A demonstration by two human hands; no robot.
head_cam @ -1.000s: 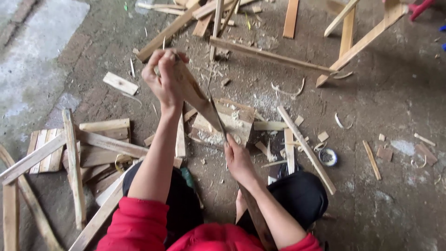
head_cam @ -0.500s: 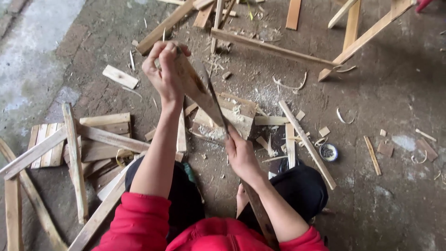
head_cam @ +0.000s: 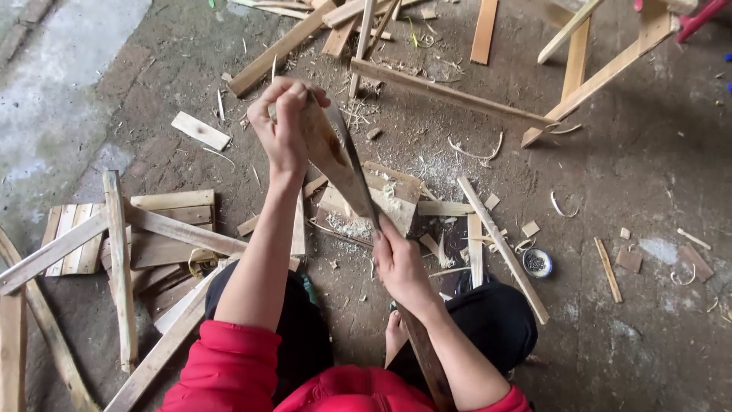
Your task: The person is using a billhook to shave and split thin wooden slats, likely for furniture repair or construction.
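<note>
Two bare hands work one piece of wood over a littered concrete floor (head_cam: 656, 175): your left hand (head_cam: 284, 126) is closed around the top end of a tapered wooden stick (head_cam: 335, 164), which slants down from that fist toward your lap, its lower end resting on a single flat wood block (head_cam: 396, 194) dusted with pale shavings. Your right hand (head_cam: 400, 263) is clenched on the handle of one long knife (head_cam: 352, 164), whose thin blade lies along the stick's right edge and reaches up almost to your left fist. Both red sleeves (head_cam: 229, 366) show at the bottom edge, one to each arm, above dark trousers (head_cam: 496, 320). One small round tin (head_cam: 537, 263) sits on the floor just right of your right knee, near a long pale slat (head_cam: 503, 248) that runs diagonally past it. To your left lies one heap of flat boards and crossed slats (head_cam: 152, 229); its pieces overlap too much to count exactly. One short offcut (head_cam: 200, 130) lies alone beyond it. Farther out, one long batten (head_cam: 450, 95) crosses the floor beside a wooden frame (head_cam: 602, 72) at upper right, and several loose planks (head_cam: 343, 23) lie at the top edge. Curled shavings (head_cam: 476, 152) and small chips are scattered between them, too many to number.
</note>
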